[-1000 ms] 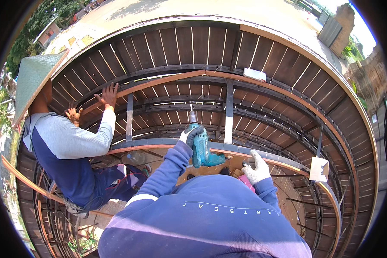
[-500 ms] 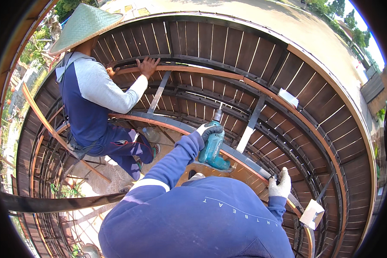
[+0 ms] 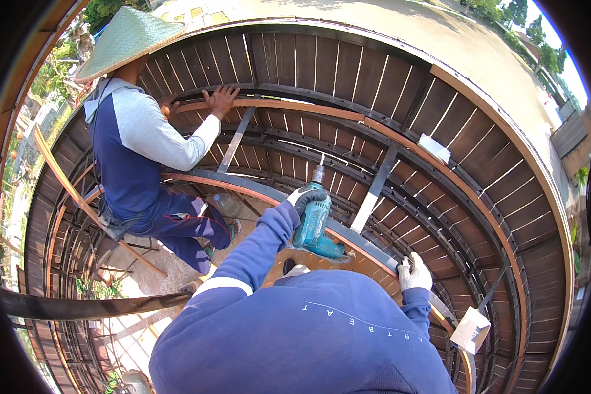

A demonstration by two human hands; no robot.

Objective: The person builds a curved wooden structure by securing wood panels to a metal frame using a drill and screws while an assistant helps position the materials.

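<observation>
My left hand (image 3: 306, 197), in a grey-and-black glove, is wrapped round a teal power drill (image 3: 314, 226). The drill's bit points away from me, over the dark slatted bench frame. Farther right, my right hand (image 3: 415, 274), in a pale glove, is at the edge of the curved grey-topped rail (image 3: 348, 231). Its fingers are bent and drawn together; whether a small piece is between them is too small to make out.
A co-worker (image 3: 131, 144) in a conical hat stands at the left, hands on the upper curved wooden strip (image 3: 295, 106). Flat metal crosspieces (image 3: 374, 190) span the frame. A small open box (image 3: 471, 330) sits at right, a white box (image 3: 434, 148) farther off. A plastic bottle (image 3: 227, 205) lies beyond the rail.
My left hand and the drill have shifted left, and the bit now tilts less to the right. My right hand has moved slightly left, its fingers now more bent.
</observation>
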